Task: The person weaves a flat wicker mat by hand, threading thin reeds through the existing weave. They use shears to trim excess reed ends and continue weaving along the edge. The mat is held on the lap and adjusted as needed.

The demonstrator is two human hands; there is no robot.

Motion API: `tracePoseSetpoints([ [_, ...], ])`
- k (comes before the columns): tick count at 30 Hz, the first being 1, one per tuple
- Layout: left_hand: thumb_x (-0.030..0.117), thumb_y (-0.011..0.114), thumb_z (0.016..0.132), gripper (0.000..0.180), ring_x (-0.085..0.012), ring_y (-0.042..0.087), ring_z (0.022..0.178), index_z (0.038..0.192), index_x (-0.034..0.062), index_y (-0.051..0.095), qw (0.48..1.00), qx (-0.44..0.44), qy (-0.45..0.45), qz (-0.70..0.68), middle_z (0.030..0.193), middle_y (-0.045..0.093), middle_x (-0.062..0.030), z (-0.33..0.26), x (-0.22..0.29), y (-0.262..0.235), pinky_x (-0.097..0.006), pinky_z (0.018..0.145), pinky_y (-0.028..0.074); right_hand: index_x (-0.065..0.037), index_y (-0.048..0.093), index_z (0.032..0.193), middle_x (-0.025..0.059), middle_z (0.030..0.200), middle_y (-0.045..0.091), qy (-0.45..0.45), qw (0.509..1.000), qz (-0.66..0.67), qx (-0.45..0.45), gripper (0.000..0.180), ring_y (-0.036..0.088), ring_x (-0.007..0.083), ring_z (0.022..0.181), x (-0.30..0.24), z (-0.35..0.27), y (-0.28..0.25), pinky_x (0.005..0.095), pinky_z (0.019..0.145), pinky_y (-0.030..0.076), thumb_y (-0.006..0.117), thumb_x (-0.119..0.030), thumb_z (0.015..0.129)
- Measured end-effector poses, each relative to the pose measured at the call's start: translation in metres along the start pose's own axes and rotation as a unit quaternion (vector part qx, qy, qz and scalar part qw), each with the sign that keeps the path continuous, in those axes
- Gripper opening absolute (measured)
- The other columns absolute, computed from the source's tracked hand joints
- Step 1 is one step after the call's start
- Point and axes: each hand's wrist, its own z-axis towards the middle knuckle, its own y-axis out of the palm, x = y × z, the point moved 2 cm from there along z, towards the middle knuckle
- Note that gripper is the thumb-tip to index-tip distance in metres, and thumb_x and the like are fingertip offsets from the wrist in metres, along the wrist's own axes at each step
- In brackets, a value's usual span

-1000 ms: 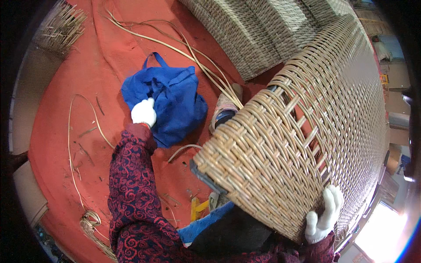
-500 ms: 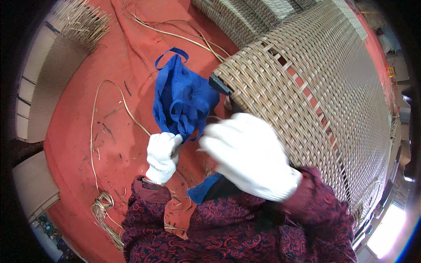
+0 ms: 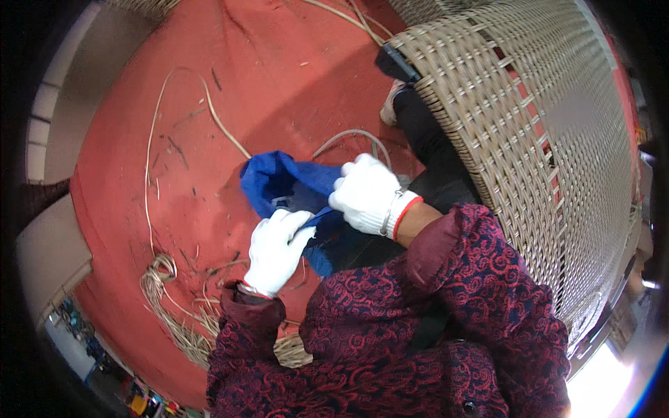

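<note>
A blue cloth bag (image 3: 259,187) lies low in front of me, its mouth gaping toward me. White knitted gloves cover both my hands. My left hand (image 3: 274,251) is closed on the near edge of the bag, thumb against the fingers. On the bag's right side, my right hand (image 3: 368,194) grips the cloth with curled fingers. Something pale shows inside the bag, too small to name. Close by on the right stands a woven wicker furniture piece (image 3: 481,104) with a gap in its weave.
Red cloth (image 3: 202,125) covers the floor, strewn with dark scraps. A long wicker strand (image 3: 148,167) loops across it at left, running to a tangled bundle (image 3: 164,275). Another strand (image 3: 341,19) lies at the far side. Cardboard (image 3: 59,230) edges the left. My dark-clad leg (image 3: 425,132) is beside the wicker.
The bag has come down nearer to me and now gapes open. My right hand, blurred and apart before, has moved onto its edge. The view has shifted, with the wicker piece farther right.
</note>
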Motion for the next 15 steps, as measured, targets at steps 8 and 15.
tracePoseSetpoints([
  [8, 0.026, 0.066, 0.092, 0.032, -0.0359, 0.070, 0.082, 0.120, 0.0108, 0.070, 0.951, -0.291, 0.095, 0.037, 0.095, 0.072, -0.0164, -0.008, -0.001, 0.008, -0.047, 0.072, 0.055, -0.013, 0.072, 0.063, 0.0088, 0.064, 0.066, -0.031, 0.998, -0.031, -0.038, 0.014, 0.066, 0.0280, 0.070, -0.016, -0.012, 0.004, 0.0413, 0.065, 0.047, 0.066, -0.019, 0.074],
  [15, 0.021, 0.055, 0.097, 0.034, -0.0289, 0.073, 0.079, 0.118, 0.0011, 0.072, 0.943, -0.264, -0.124, -0.161, 0.098, 0.074, -0.0197, 0.060, -0.082, 0.018, -0.039, 0.072, 0.057, -0.014, 0.068, 0.061, 0.0044, 0.066, 0.061, -0.062, 0.998, -0.020, 0.010, 0.012, 0.062, 0.0250, 0.072, -0.020, -0.016, -0.001, 0.0403, 0.066, 0.043, 0.065, -0.019, 0.071],
])
